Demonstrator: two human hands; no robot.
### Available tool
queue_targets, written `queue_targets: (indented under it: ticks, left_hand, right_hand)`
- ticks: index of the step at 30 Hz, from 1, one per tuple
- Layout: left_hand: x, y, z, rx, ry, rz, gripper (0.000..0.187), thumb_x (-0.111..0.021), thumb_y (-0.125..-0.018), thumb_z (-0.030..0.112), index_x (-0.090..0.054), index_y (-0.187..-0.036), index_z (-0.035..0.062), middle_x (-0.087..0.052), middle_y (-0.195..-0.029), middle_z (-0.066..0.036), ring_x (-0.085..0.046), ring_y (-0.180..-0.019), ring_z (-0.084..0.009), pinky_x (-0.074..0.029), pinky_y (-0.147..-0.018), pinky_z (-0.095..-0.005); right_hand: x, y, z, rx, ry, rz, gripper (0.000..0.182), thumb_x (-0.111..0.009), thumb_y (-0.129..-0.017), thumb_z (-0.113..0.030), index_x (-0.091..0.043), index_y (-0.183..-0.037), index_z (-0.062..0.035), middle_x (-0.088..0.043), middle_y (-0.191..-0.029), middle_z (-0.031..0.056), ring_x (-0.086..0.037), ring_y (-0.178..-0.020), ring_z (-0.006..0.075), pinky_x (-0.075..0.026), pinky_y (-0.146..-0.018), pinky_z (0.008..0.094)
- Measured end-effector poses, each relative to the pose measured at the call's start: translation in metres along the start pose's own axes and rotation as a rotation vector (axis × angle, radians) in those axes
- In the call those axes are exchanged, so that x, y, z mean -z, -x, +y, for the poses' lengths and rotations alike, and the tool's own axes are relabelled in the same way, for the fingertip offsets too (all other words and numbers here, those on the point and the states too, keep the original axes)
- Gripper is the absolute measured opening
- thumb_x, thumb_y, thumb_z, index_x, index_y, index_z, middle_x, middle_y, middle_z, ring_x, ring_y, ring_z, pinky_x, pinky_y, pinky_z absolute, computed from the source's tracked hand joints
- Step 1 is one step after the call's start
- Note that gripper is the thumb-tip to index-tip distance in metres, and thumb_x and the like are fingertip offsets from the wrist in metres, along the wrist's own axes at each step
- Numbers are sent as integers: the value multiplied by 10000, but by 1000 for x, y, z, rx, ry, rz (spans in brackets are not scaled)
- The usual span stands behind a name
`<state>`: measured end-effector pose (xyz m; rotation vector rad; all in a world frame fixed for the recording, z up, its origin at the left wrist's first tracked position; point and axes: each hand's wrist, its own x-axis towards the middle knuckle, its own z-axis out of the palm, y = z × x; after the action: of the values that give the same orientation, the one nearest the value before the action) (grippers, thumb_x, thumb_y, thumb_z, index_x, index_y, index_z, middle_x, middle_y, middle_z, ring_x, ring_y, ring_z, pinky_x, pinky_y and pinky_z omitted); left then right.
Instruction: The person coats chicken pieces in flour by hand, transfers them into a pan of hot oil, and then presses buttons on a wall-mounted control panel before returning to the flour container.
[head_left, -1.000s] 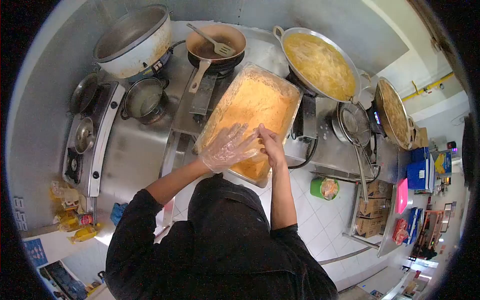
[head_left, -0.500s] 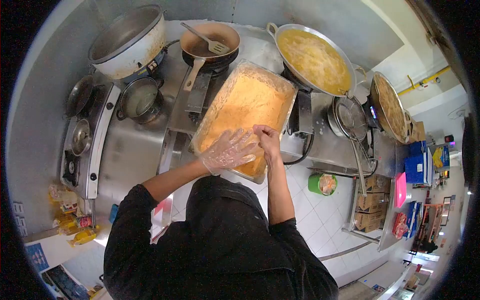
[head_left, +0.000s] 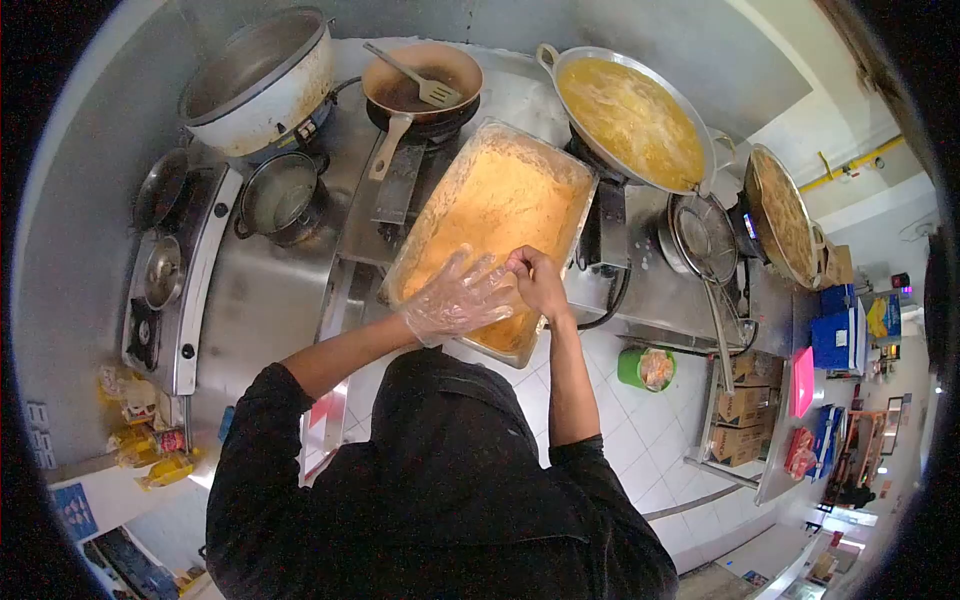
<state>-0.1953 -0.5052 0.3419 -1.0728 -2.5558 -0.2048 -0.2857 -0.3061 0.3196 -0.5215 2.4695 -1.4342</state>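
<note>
My left hand (head_left: 455, 305) wears a clear, loose plastic glove and is held palm down with its fingers spread, over the near part of a metal tray (head_left: 583, 215). My right hand (head_left: 540, 282) is bare. Its thumb and forefinger pinch at the fingertips of the plastic glove (head_left: 490, 290), just beside the left hand. Orange-tan powder (head_left: 500, 195), like seasoned flour, covers the floor of the tray, with pale crust along its walls. The exact spot of the pinch is small and partly hidden by my fingers.
A wok of bubbling oil (head_left: 630, 120) stands right of the tray, with another full pan (head_left: 780, 215) beyond. A frying pan holding a slotted turner (head_left: 437, 93) sits at the back. A long-handled strainer (head_left: 705, 235) rests at right. A green bucket (head_left: 630, 368) is on the floor.
My right hand has turned slightly at the wrist, its forearm shifting a little to the right. The gloved left hand stays nearly in place, fingers still spread.
</note>
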Motion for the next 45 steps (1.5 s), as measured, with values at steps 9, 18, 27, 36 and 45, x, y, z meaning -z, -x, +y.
queue_targets:
  ticks: [9, 18, 27, 36, 45]
  left_hand:
    - [-1, -2, -4, -18, -11, 6, 425, -604, -878, 379, -630, -1247, 168, -540, -1360, -136, -471, -1305, -364, -322, -1051, -631]
    - [-9, 1, 0, 10, 71, -81, 486, -588, -906, 359, -564, -1355, 174, -446, -1476, -174, -379, -1393, -386, -244, -1122, -628]
    - [-17, 4, 3, -53, 60, -28, 514, -564, -920, 351, -533, -1384, 135, -433, -1481, -196, -277, -1466, -356, -158, -1163, -623]
    - [-11, -1, 6, -39, 89, 102, 433, -594, -932, 326, -614, -1273, 60, -534, -1380, -220, -427, -1374, -359, -274, -1138, -579]
    - [-21, 2, 10, -42, 19, 76, 449, -573, -949, 335, -589, -1319, 81, -514, -1399, -221, -434, -1366, -354, -285, -1145, -565]
  right_hand:
    - [9, 7, -10, -215, -435, -51, 130, -653, -955, -125, -679, -946, 2, -660, -799, -6, -574, -737, 80, -468, -676, 251]
    - [-10, -2, 45, -238, -280, 96, 130, -666, -945, -139, -701, -931, -15, -644, -806, -33, -518, -700, 45, -419, -648, 213]
    - [7, -6, 1, -59, -218, -75, 159, -667, -932, -135, -705, -963, 16, -702, -861, 40, -628, -807, 94, -485, -734, 260]
    - [-17, -17, 34, -165, -233, 178, 150, -644, -929, -111, -684, -878, 24, -657, -736, 30, -583, -668, 115, -476, -656, 271]
    - [-6, -37, 9, -247, -349, -134, 279, -664, -951, -240, -697, -1046, 20, -692, -893, 62, -626, -836, 154, -486, -791, 289]
